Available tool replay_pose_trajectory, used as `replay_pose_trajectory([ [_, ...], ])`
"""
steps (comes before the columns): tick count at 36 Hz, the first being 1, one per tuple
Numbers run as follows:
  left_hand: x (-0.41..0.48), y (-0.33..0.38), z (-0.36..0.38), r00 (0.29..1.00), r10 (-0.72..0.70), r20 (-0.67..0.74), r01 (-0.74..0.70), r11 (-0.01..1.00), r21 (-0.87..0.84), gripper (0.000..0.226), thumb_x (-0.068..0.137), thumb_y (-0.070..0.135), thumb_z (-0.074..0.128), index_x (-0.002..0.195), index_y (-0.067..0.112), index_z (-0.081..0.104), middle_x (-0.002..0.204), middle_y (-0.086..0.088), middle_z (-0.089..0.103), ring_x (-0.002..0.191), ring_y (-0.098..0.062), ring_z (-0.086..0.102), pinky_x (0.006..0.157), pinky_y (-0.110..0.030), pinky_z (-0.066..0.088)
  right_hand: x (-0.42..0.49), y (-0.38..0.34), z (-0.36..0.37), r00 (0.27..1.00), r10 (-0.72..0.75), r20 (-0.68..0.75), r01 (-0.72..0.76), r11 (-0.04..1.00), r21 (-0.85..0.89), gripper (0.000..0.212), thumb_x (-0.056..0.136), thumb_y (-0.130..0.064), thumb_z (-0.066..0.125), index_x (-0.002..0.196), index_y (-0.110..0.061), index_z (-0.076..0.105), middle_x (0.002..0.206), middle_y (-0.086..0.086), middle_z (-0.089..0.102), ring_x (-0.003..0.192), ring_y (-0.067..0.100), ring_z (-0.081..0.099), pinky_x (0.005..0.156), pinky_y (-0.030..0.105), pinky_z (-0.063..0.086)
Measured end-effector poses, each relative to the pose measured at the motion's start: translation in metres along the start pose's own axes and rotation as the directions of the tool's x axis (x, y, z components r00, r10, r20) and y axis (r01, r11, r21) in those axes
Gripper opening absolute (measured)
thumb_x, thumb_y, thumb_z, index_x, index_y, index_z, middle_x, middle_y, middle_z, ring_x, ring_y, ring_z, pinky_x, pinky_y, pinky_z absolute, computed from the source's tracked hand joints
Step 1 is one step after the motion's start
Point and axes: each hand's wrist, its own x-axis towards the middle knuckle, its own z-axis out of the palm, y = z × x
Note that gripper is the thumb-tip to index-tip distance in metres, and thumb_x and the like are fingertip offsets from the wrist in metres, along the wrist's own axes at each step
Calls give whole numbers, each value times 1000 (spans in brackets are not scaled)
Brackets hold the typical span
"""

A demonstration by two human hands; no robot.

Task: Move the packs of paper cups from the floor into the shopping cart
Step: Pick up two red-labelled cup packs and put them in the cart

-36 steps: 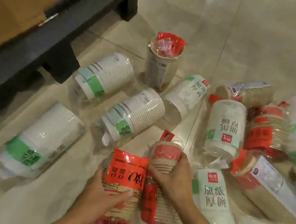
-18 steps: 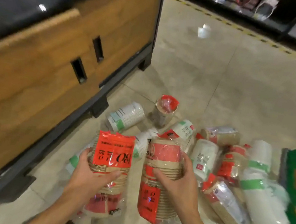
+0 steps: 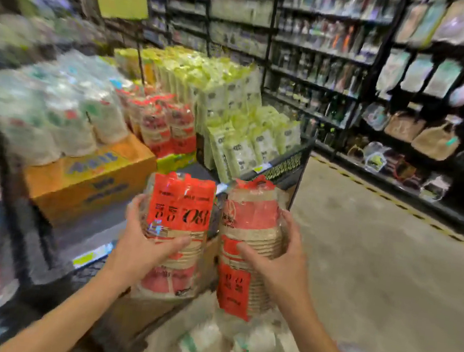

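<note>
At far left a table [image 3: 90,234] carries white film-wrapped bundles [image 3: 49,116] stacked on an orange carton [image 3: 85,180], all blurred.

The person's left hand [image 3: 144,248] grips the left pack [image 3: 178,216] in the air. The fingers curl round its left side and the thumb lies across the front. This pack is a cylinder of stacked brown ribbed paper cups in clear crinkled film. A glossy red label covers its upper half, with the print upside down. Its long axis stands about upright.

Just beside it hangs the right pack [image 3: 248,222], made of the same brown cups and shiny film. It has red bands and a red strip down its lower front. It too stands about upright, with a red tab at the top end. Whether the two packs touch cannot be told. The right hand [image 3: 281,265] grips it, thumb across the front and fingers wrapped round the right side.

Both packs are near the person, above the table's near corner and the pale speckled floor [image 3: 375,268]. Below them more packs on the floor [image 3: 200,343] lie blurred, white with green marks. Dark shelves [image 3: 314,53] line the far right.
</note>
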Motion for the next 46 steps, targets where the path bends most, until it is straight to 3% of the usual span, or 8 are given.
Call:
replay_pose_trajectory([
  [4,-30,33,-59,979,21,-201,-20,1000,2,122,39,64,87,140,38,23,127,14,55,114,-9,59,98,-30,41,10,-59,17,981,-154,116,149,987,52,94,61,-50,94,139,-58,40,139,-23,57,124,-5,57,100,23,50],
  [11,-131,36,-147,859,-70,-506,65,997,-28,110,43,55,91,131,49,25,113,21,63,102,-6,65,99,-42,50,-8,-120,85,857,-318,406,235,941,243,97,65,-44,96,145,-49,41,136,-24,58,118,-6,61,98,29,54],
  [23,-357,-4,-260,390,-259,-883,199,961,-194,108,57,39,94,141,37,27,119,14,62,103,-3,64,93,-38,52,-166,-196,235,469,-473,746,125,872,474,96,61,-40,98,140,-51,45,132,-25,62,115,-5,63,102,36,54],
  [27,-437,-19,-287,178,-276,-945,218,947,-236,122,43,62,93,142,39,26,117,19,62,108,-11,64,98,-47,51,-233,-219,280,336,-502,797,81,858,507,96,58,-49,97,139,-48,46,127,-25,64,111,-7,64,101,37,54],
  [35,-579,-50,-343,-188,-225,-956,173,951,-257,101,49,35,94,133,30,37,111,4,70,90,-4,71,89,-45,57,-388,-270,370,63,-551,832,38,835,549,98,57,-44,99,138,-51,44,121,-35,57,103,-22,58,99,32,52],
  [39,-645,-71,-377,-245,-256,-935,180,936,-303,110,43,52,96,133,36,34,106,6,72,96,-16,73,90,-51,56,-462,-290,412,-37,-562,826,13,826,563,97,60,-38,99,136,-55,41,126,-28,59,107,-14,61,100,33,52],
  [43,-690,-90,-407,-280,-261,-924,196,927,-321,107,56,34,93,141,31,27,115,2,67,97,-14,69,81,-33,55,-527,-307,452,-135,-550,824,28,829,558,98,59,-48,97,139,-55,41,130,-23,60,113,1,63,103,45,53],
  [46,-721,-107,-427,-348,-278,-895,218,905,-365,127,43,53,93,146,27,23,118,0,64,96,-12,66,81,-33,53,-572,-319,480,-198,-546,814,27,827,562,99,59,-52,95,141,-55,40,131,-20,61,115,2,62,103,47,53],
])
